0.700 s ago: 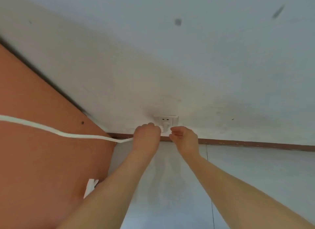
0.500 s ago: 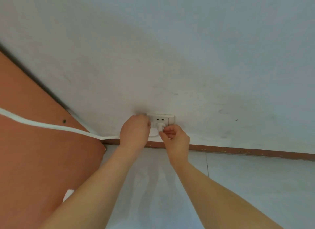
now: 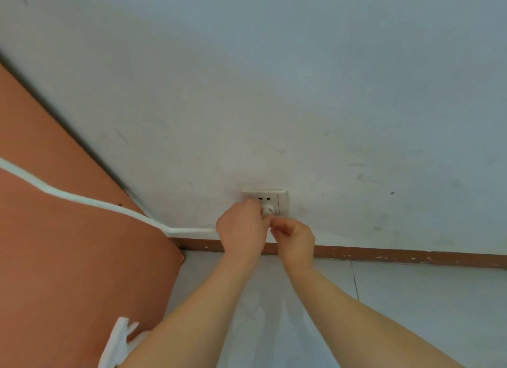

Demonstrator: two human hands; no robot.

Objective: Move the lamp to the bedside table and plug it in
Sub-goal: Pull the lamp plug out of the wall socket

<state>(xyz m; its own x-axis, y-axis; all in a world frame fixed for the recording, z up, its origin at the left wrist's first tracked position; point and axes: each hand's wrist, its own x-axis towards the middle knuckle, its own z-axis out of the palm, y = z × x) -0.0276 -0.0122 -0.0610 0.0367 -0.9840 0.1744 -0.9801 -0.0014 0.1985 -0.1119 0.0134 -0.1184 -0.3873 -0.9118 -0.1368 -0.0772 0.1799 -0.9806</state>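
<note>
- While the left hand (image 3: 241,230) closes around the white plug (image 3: 267,210) at the wall socket (image 3: 282,201), the right hand (image 3: 295,237) pinches in just beside it; what its fingers hold is hidden.
- Whether the pins are fully seated cannot be told.
- Off-angle pushing could leave the plug half in, I judge.
- Running left across the orange-brown panel (image 3: 68,244), the white cord (image 3: 82,200) may tug it loose if pulled taut.
- No lamp is in view.

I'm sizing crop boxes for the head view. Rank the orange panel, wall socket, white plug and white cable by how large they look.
1. orange panel
2. white cable
3. wall socket
4. white plug, mostly hidden by the left hand and right hand, so its full size is unsure.
</note>
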